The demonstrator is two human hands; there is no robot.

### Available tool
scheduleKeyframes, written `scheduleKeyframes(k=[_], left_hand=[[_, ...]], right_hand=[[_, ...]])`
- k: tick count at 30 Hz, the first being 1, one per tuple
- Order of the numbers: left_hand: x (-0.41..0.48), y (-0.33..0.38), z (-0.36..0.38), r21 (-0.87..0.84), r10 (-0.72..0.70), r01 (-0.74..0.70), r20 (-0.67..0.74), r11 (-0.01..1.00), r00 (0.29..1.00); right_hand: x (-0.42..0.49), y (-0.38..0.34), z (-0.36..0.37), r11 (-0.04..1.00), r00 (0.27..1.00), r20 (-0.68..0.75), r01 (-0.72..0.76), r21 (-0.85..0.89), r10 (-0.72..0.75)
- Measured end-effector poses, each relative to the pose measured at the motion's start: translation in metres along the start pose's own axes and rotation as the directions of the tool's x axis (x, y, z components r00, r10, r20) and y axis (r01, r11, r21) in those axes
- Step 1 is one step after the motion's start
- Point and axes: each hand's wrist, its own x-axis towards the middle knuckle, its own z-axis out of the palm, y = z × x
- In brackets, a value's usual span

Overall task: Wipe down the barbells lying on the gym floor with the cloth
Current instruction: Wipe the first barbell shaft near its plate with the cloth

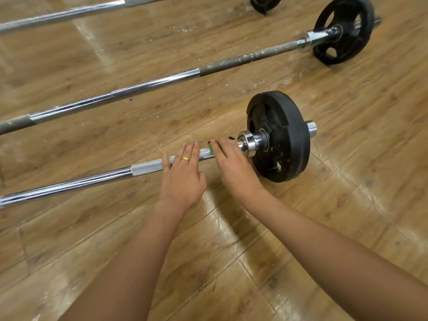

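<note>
The nearest barbell [76, 183] lies on the wooden floor, its black plate [281, 135] at the right end. My left hand [183, 174] rests flat on the knurled part of the shaft, fingers straight, a gold ring on one finger. My right hand [234, 167] lies over the shaft just left of the chrome collar [247, 142]. It presses a green cloth [212, 148] onto the bar; only the cloth's edge shows beside the fingers. A second barbell [139, 89] lies farther back, parallel.
The second barbell carries a black plate [345, 31] at the upper right. A third bar [62, 16] crosses the top left, and part of another plate [264, 3] shows at the top edge. White dust specks lie on the wooden floor [231, 251].
</note>
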Motion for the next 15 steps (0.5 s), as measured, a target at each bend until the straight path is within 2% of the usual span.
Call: scheduleKeyframes(k=[2, 6, 10, 12, 15], left_hand=[[0.006, -0.002, -0.005, -0.008, -0.013, 0.013, 0.031, 1.000, 0.999], [0.011, -0.002, -0.011, 0.003, -0.001, 0.001, 0.057, 1.000, 0.998], [0.010, -0.005, -0.007, -0.008, -0.006, 0.007, 0.058, 1.000, 0.998], [0.007, -0.005, -0.004, -0.016, 0.002, -0.002, 0.039, 1.000, 0.999], [0.001, -0.003, 0.000, -0.011, 0.024, -0.024, 0.009, 1.000, 1.000]], right_hand=[[0.005, 0.003, -0.002, 0.998, 0.998, -0.007, 0.066, 0.014, -0.066], [0.014, 0.015, -0.005, 0.994, 0.996, -0.008, -0.093, 0.058, 0.093], [0.009, 0.001, -0.011, 0.992, 0.999, 0.022, -0.050, 0.115, 0.048], [-0.002, 0.004, -0.024, 0.985, 0.998, -0.039, -0.050, 0.163, 0.057], [-0.024, 0.010, -0.050, 0.967, 0.964, -0.227, -0.084, 0.240, 0.140]])
